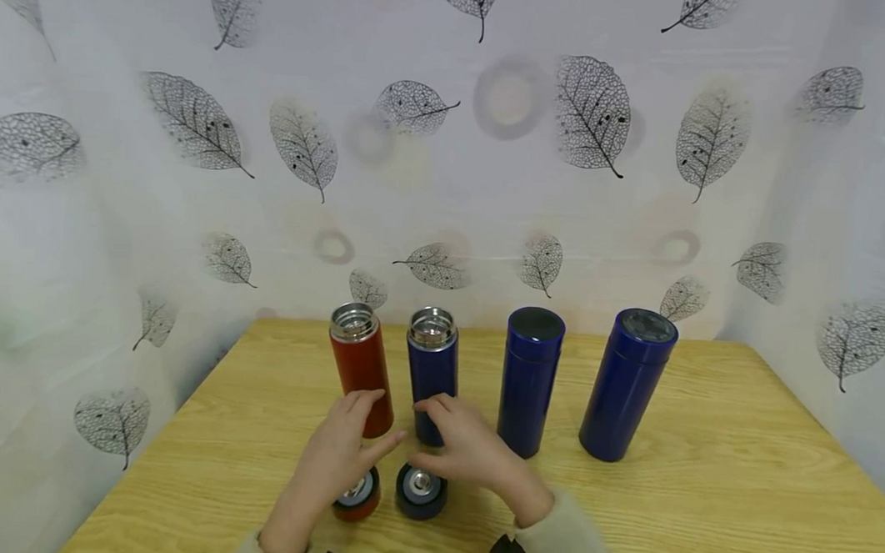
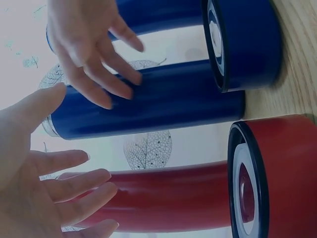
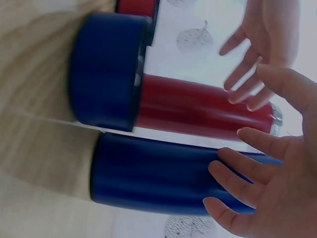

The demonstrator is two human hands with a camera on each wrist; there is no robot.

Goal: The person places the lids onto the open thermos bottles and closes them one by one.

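Observation:
My left hand (image 1: 331, 450) hovers over a red lid (image 1: 359, 499) in the head view, fingers spread, in front of an uncapped red thermos bottle (image 1: 358, 368). Just right of it, my right hand (image 1: 471, 449) is held above a dark blue lid (image 1: 421, 494), before an uncapped blue thermos bottle (image 1: 433, 368). Both lids lie with their inner side up. In the left wrist view, the left fingers (image 2: 81, 188) are relaxed and hold nothing. The right fingers (image 3: 242, 173) also hold nothing in the right wrist view. Whether any fingertip touches a bottle, I cannot tell.
Two capped blue thermos bottles (image 1: 530, 385) (image 1: 626, 386) stand upright to the right of the right hand. Everything stands on a wood-grain table (image 1: 732, 492). A white leaf-print curtain (image 1: 446, 201) hangs behind the table and along its sides.

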